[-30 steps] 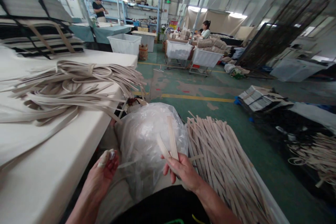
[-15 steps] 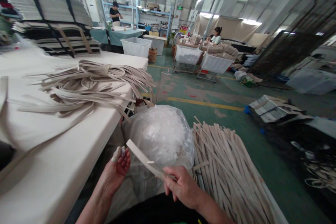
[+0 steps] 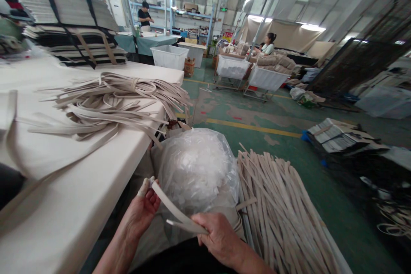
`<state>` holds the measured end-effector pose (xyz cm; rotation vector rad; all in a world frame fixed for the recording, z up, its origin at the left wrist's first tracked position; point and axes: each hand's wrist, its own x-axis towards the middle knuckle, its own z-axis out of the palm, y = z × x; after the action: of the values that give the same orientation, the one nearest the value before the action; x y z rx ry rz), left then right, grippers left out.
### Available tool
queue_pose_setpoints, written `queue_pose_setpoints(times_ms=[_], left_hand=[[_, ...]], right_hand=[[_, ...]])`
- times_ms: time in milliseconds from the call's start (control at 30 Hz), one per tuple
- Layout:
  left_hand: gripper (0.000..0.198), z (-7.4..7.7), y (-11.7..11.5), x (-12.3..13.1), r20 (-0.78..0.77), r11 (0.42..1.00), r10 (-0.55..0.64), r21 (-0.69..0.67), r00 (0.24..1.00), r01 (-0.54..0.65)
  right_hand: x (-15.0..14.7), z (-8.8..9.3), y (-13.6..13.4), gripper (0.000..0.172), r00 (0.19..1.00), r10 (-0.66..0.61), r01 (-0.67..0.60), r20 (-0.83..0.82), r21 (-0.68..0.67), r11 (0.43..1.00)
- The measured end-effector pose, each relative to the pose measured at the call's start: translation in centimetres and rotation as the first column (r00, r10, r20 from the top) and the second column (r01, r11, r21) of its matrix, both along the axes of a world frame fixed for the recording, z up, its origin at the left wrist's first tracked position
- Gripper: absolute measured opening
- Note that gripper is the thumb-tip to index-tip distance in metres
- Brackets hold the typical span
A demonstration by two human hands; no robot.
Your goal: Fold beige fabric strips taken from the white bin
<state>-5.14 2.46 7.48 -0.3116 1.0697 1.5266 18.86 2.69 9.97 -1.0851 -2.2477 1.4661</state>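
so i'm standing here watching someone work with both hands, and the setup makes sense imo. the right hand (image 3: 218, 235) has a beige webbing strap (image 3: 171, 206) gripped firmly, fingers curled under it and thumb on top, back of the hand up. one end arcs over to the left fingertips, a shorter tail (image 3: 183, 225) sticks out lower down. can't tell if that's the same strap folded or a second one.

left hand (image 3: 144, 212) is more of a pinch: thumb and index nearly together on a small pale piece (image 3: 151, 181), right where the strap tip meets it, other fingers loosely curled, palm turned inward. too small to say what that piece is. there's a whitish cover (image 3: 143, 189) on the thumb, probably to save the skin. both forearms angle in from below so the hands sit close but apart. i reckon holding the strap back from its tip like that is for steering it.

just beyond the hands is a see-through plastic bag (image 3: 199, 171) full of whitish stuff i can't make out, probably parked there so either hand can dip in. a big pile of straps (image 3: 276, 197) lies lengthwise beside the right hand, handy for that side i'd guess. past the left hand, the worktop (image 3: 64, 218) has a tied bundle of longer straps (image 3: 90, 113), the tie likely there to stop them sliding off, with a strapped stack of sheets (image 3: 77, 17) farther back.
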Motion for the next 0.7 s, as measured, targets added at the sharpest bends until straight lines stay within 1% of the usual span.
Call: queue_pose_setpoints(times_ms=[133,300,433,533,600,700], left_hand=[[0.018,0.1,-0.1,0.0,0.011,1.0,-0.01,0.019,1.0,0.01],[0.017,-0.2,-0.5,0.2,-0.021,1.0,-0.019,0.003,1.0,0.019],[0.015,-0.5,-1.1,1.9,-0.055,0.998,-0.062,-0.017,0.997,0.061],[0.015,-0.1,-1.5,3.5,-0.024,0.997,-0.075,-0.032,0.997,0.074],[0.017,0.3,-1.6,4.0,-0.014,0.999,-0.051,-0.013,0.999,0.051],[0.022,0.6,-1.7,3.3,-0.074,0.998,0.038,0.042,0.997,-0.035]], right_hand=[[-0.1,-0.2,0.1,0.017,1.0,-0.009,0.009,0.023,-0.007,1.0],[-0.1,-0.1,0.1,0.016,0.998,-0.013,0.015,0.055,-0.027,1.0],[-0.8,0.0,0.2,0.02,0.993,-0.042,0.049,0.106,-0.07,0.996],[-1.6,-0.2,0.8,0.02,0.992,-0.059,0.062,0.108,-0.031,0.998],[-1.8,-0.5,1.4,0.02,0.989,-0.086,0.087,0.123,0.004,0.996],[-1.3,-0.9,1.9,0.026,0.973,-0.15,0.151,0.174,0.009,0.988]])
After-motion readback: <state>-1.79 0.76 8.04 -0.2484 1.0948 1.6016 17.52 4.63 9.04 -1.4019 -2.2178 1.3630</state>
